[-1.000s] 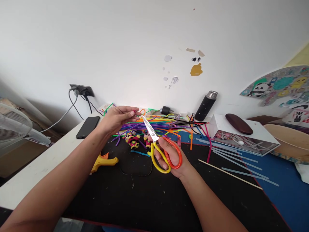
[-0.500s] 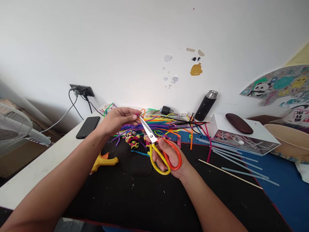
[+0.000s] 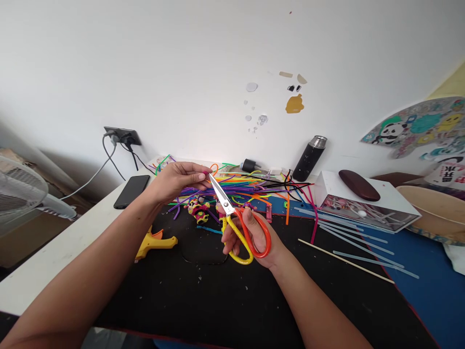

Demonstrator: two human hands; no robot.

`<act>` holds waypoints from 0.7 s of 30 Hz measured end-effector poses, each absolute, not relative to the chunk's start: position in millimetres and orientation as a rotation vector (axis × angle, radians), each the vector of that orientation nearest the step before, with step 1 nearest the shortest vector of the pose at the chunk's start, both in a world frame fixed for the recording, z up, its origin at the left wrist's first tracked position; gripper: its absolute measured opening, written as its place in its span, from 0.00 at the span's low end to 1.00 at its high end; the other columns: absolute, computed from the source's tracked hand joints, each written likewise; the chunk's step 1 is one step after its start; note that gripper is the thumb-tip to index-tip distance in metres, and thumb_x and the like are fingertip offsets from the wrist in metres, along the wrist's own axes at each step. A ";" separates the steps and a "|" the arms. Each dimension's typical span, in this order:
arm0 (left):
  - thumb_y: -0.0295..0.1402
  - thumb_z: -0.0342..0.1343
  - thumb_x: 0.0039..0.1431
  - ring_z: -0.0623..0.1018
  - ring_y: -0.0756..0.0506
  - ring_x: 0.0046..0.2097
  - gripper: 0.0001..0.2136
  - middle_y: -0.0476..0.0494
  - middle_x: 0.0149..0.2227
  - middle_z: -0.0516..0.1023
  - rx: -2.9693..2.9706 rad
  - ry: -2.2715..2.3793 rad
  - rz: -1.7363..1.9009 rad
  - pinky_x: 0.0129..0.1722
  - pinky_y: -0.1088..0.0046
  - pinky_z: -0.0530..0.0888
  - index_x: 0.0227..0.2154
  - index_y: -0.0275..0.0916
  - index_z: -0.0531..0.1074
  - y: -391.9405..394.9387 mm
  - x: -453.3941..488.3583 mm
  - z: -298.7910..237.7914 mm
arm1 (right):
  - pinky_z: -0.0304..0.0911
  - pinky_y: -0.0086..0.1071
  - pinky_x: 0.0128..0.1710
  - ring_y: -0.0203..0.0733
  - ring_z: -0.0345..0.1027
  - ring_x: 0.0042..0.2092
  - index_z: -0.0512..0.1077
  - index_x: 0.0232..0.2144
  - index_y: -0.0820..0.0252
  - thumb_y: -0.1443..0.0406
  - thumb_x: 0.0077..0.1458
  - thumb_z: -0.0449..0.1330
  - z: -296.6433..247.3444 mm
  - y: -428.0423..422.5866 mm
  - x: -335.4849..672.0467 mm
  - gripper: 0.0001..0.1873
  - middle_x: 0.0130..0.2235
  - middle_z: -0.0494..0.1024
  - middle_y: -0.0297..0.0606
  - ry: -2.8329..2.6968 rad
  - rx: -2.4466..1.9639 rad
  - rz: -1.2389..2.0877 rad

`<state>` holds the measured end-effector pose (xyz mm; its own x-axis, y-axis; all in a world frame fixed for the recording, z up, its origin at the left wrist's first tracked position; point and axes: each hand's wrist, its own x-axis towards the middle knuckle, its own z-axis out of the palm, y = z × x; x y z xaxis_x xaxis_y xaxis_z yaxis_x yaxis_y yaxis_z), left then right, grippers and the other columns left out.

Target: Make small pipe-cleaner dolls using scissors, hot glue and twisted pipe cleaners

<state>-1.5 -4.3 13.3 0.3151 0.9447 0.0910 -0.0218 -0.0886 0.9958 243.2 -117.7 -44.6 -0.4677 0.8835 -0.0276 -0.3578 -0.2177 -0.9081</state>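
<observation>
My right hand (image 3: 254,240) grips scissors (image 3: 238,223) with one yellow and one orange handle; the steel blades point up and left. Their tip meets the fingertips of my left hand (image 3: 179,179), which is pinched on a small pink piece (image 3: 206,172), held above the desk. Below the hands lie small pink-and-yellow pipe-cleaner figures (image 3: 198,209) on a black mat (image 3: 218,291). A heap of colourful pipe cleaners (image 3: 250,186) lies just behind.
A yellow glue gun (image 3: 154,242) lies at left on the mat, a black phone (image 3: 131,190) beyond it. A black flask (image 3: 308,157), a white box (image 3: 363,201), clear glue sticks (image 3: 356,237) and a thin wooden stick (image 3: 345,261) are at right. A fan (image 3: 22,194) stands at far left.
The scissor blades have swung left and closed in on the pink piece at my left fingertips. My right hand has tightened on the handles. My left hand has hardly moved.
</observation>
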 end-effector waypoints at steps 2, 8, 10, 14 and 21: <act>0.35 0.77 0.49 0.86 0.45 0.34 0.14 0.39 0.33 0.88 1.409 0.915 1.038 0.37 0.75 0.84 0.40 0.38 0.87 -4.4 -2.6 14.0 | 0.68 0.28 0.24 0.44 0.81 0.28 0.78 0.57 0.62 0.32 0.56 0.59 -43.4 -118.3 243.2 0.45 0.32 0.83 0.42 -1.134 -0.710 1.823; 0.35 0.78 0.47 0.86 0.45 0.34 0.15 0.39 0.32 0.87 1.395 0.920 1.047 0.37 0.73 0.84 0.38 0.37 0.87 -5.6 -1.7 15.6 | 0.71 0.27 0.27 0.45 0.83 0.31 0.77 0.60 0.60 0.31 0.53 0.60 -41.6 -118.8 242.3 0.49 0.34 0.85 0.44 -1.139 -0.649 1.832; 0.36 0.78 0.47 0.86 0.45 0.34 0.15 0.40 0.32 0.87 1.394 0.920 1.043 0.37 0.73 0.84 0.38 0.36 0.87 -5.5 -1.0 15.6 | 0.72 0.27 0.27 0.46 0.83 0.32 0.77 0.61 0.60 0.30 0.53 0.60 -42.0 -118.8 242.1 0.49 0.34 0.85 0.44 -1.140 -0.639 1.836; 0.35 0.78 0.47 0.86 0.45 0.35 0.15 0.40 0.33 0.87 1.394 0.910 1.039 0.37 0.74 0.84 0.38 0.37 0.87 -4.9 -0.8 15.4 | 0.72 0.27 0.28 0.46 0.84 0.33 0.76 0.61 0.60 0.31 0.53 0.60 -44.5 -118.1 242.0 0.49 0.35 0.86 0.46 -1.151 -0.613 1.840; 0.36 0.78 0.47 0.86 0.45 0.34 0.15 0.40 0.33 0.88 1.406 0.906 1.035 0.37 0.74 0.84 0.38 0.37 0.87 -5.0 -0.9 16.1 | 0.75 0.31 0.33 0.49 0.85 0.37 0.73 0.62 0.59 0.31 0.51 0.62 -44.4 -118.8 242.2 0.50 0.39 0.86 0.47 -1.149 -0.551 1.894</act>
